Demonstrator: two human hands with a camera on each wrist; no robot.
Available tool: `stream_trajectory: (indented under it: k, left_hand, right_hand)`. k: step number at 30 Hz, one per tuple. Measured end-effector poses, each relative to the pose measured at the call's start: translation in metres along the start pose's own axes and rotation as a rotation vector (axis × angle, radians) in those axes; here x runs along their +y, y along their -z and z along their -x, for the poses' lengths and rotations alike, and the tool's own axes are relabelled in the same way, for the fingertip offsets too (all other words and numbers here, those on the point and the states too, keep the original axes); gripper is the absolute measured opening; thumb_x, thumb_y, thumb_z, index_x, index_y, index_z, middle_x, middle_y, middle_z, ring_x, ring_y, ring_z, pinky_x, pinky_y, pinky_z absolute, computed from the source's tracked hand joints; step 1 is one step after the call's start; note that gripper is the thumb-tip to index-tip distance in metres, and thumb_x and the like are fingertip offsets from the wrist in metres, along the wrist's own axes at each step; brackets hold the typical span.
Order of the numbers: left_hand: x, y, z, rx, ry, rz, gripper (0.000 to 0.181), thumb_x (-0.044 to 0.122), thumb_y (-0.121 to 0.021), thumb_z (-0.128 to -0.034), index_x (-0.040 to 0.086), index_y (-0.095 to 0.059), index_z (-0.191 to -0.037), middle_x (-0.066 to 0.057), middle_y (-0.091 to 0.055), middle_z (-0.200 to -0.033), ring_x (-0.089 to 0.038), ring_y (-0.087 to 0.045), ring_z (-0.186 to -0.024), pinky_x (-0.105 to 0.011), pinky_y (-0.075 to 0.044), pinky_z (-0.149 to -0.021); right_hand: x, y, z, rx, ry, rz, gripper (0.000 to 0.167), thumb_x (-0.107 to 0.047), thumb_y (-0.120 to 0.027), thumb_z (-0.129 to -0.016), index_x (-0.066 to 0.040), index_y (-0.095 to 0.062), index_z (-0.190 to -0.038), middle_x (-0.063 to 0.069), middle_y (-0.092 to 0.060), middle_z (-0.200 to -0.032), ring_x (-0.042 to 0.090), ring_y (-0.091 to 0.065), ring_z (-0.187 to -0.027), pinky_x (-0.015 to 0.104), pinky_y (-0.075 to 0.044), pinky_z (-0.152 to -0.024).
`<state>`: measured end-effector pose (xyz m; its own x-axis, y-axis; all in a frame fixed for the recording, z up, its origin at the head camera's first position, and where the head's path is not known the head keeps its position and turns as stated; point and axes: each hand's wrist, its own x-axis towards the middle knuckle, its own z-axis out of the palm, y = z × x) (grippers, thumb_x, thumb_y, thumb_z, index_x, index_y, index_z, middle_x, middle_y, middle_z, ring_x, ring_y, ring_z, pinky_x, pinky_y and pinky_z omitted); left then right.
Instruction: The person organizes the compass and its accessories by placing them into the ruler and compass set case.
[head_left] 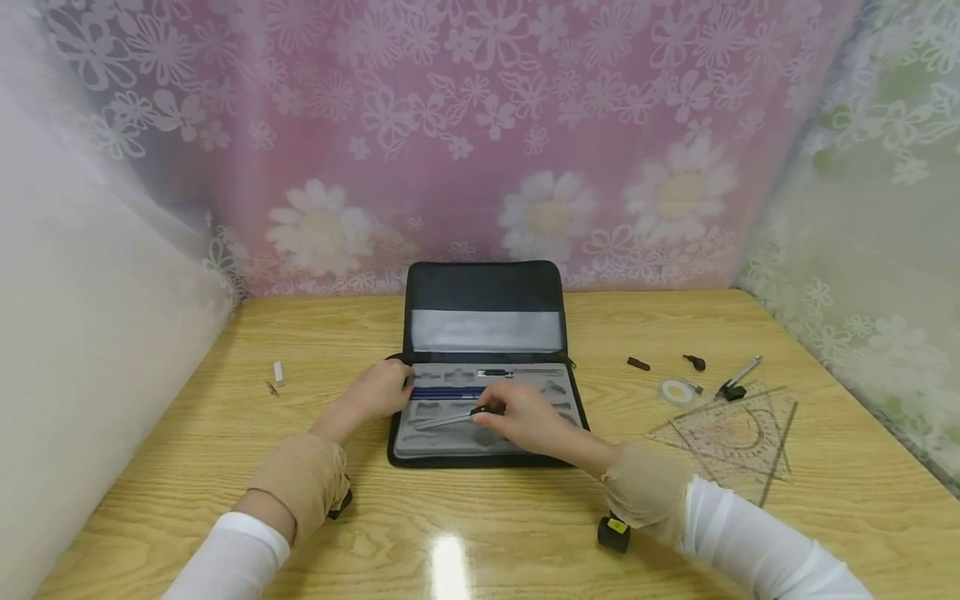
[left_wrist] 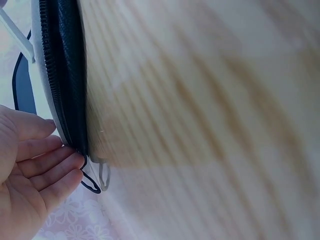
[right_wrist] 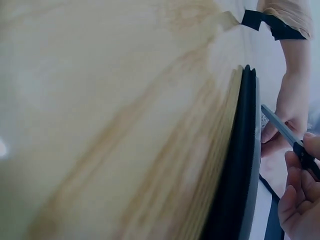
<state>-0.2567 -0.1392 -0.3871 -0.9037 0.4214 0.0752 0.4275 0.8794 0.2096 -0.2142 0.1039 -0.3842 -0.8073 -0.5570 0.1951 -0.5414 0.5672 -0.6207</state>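
Observation:
An unzipped black case (head_left: 484, 460) lies spread on the table, its grey tray holding blue pencils (head_left: 448, 392) and a metal compass piece (head_left: 517, 372). My right hand (head_left: 523, 419) pinches the black end of a slim silver tool (head_left: 446, 421) above the tray; the right wrist view shows the same tool (right_wrist: 281, 125) between thumb and fingers. My left hand (head_left: 382, 389) is at the case's left edge near the hinge. In the left wrist view the left hand's fingertips (left_wrist: 75, 161) touch the zippered edge (left_wrist: 75, 100), with the thumb at its inner side.
On the right lie transparent set squares (head_left: 712, 433), a compass (head_left: 738, 377), a white tape roll (head_left: 677, 392) and small black parts (head_left: 695, 362). A white piece (head_left: 278, 372) and a small metal bit (head_left: 272, 388) lie at left. A floral curtain (head_left: 465, 167) hangs behind.

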Motion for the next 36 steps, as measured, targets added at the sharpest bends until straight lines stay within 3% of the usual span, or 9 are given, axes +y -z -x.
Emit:
stream_trajectory:
  k: [6, 12, 16, 18, 21, 25, 29, 36]
  left_hand:
    - [0.001, 0.000, 0.001, -0.006, 0.004, 0.010, 0.015, 0.006, -0.059, -0.0869, -0.003, -0.067, -0.096, -0.015, -0.062, -0.091, -0.026, -0.059, -0.085, -0.039, -0.048, -0.073]
    - [0.002, 0.002, 0.001, 0.006, -0.003, -0.021, 0.019, 0.006, -0.059, -0.0866, -0.004, -0.066, -0.101, -0.016, -0.062, -0.094, -0.028, -0.059, -0.088, -0.040, -0.048, -0.076]
    - [0.008, 0.005, 0.003, 0.064, -0.080, -0.085, 0.024, 0.008, -0.062, -0.0849, -0.004, -0.064, -0.105, -0.013, -0.060, -0.096, -0.027, -0.059, -0.091, -0.038, -0.048, -0.080]
    - [0.015, 0.008, 0.003, 0.064, -0.136, -0.089, 0.022, 0.010, -0.064, -0.0846, -0.002, -0.065, -0.103, -0.010, -0.060, -0.094, -0.025, -0.058, -0.090, -0.037, -0.048, -0.079]
    - [0.027, 0.011, 0.003, 0.013, -0.227, -0.046, 0.011, 0.013, -0.065, -0.0852, 0.004, -0.068, -0.092, -0.003, -0.060, -0.085, -0.019, -0.058, -0.081, -0.032, -0.048, -0.071]
    - [0.039, 0.010, 0.005, -0.081, -0.299, 0.026, 0.005, 0.013, -0.066, -0.0840, 0.008, -0.068, -0.083, 0.003, -0.060, -0.079, -0.012, -0.055, -0.073, -0.028, -0.046, -0.064]
    - [0.044, 0.007, 0.008, -0.127, -0.313, 0.059, 0.005, 0.011, -0.067, -0.0831, 0.008, -0.070, -0.086, 0.002, -0.062, -0.082, -0.013, -0.056, -0.076, -0.027, -0.047, -0.066]
    - [0.044, 0.005, 0.009, -0.132, -0.333, 0.053, 0.006, 0.007, -0.067, -0.0824, 0.009, -0.070, -0.087, 0.003, -0.060, -0.082, -0.012, -0.055, -0.075, -0.027, -0.046, -0.065]
  right_hand:
    - [0.001, -0.006, -0.001, 0.011, -0.019, 0.047, 0.012, -0.020, -0.066, -0.086, -0.010, -0.065, -0.094, -0.006, -0.057, -0.076, 0.006, -0.046, -0.058, 0.023, -0.040, -0.052]
    - [0.008, -0.009, -0.005, 0.017, 0.034, 0.135, 0.014, -0.020, -0.069, -0.084, -0.010, -0.067, -0.094, -0.005, -0.059, -0.080, 0.007, -0.049, -0.066, 0.025, -0.043, -0.059]
    - [0.010, -0.010, -0.008, -0.017, 0.055, 0.228, 0.012, -0.024, -0.070, -0.083, -0.014, -0.068, -0.090, -0.007, -0.055, -0.081, 0.008, -0.049, -0.071, 0.026, -0.043, -0.063]
    - [0.011, -0.010, -0.009, -0.035, 0.061, 0.252, 0.012, -0.024, -0.071, -0.082, -0.015, -0.068, -0.088, -0.008, -0.053, -0.080, 0.009, -0.049, -0.072, 0.027, -0.042, -0.063]
    - [0.012, -0.010, -0.010, -0.040, 0.065, 0.253, 0.012, -0.022, -0.072, -0.081, -0.014, -0.068, -0.087, -0.007, -0.053, -0.079, 0.010, -0.050, -0.072, 0.026, -0.042, -0.062]
    - [0.013, -0.009, -0.012, -0.034, 0.072, 0.236, 0.012, -0.020, -0.073, -0.079, -0.012, -0.069, -0.088, -0.005, -0.055, -0.078, 0.011, -0.052, -0.072, 0.025, -0.043, -0.062]
    - [0.014, -0.008, -0.013, -0.057, 0.071, 0.215, 0.013, -0.019, -0.073, -0.080, -0.011, -0.070, -0.089, -0.004, -0.057, -0.079, 0.011, -0.052, -0.071, 0.024, -0.042, -0.061]
    - [0.013, -0.005, -0.012, -0.090, 0.106, 0.199, 0.012, -0.015, -0.072, -0.081, -0.008, -0.071, -0.091, -0.002, -0.058, -0.082, 0.011, -0.051, -0.072, 0.023, -0.041, -0.060]
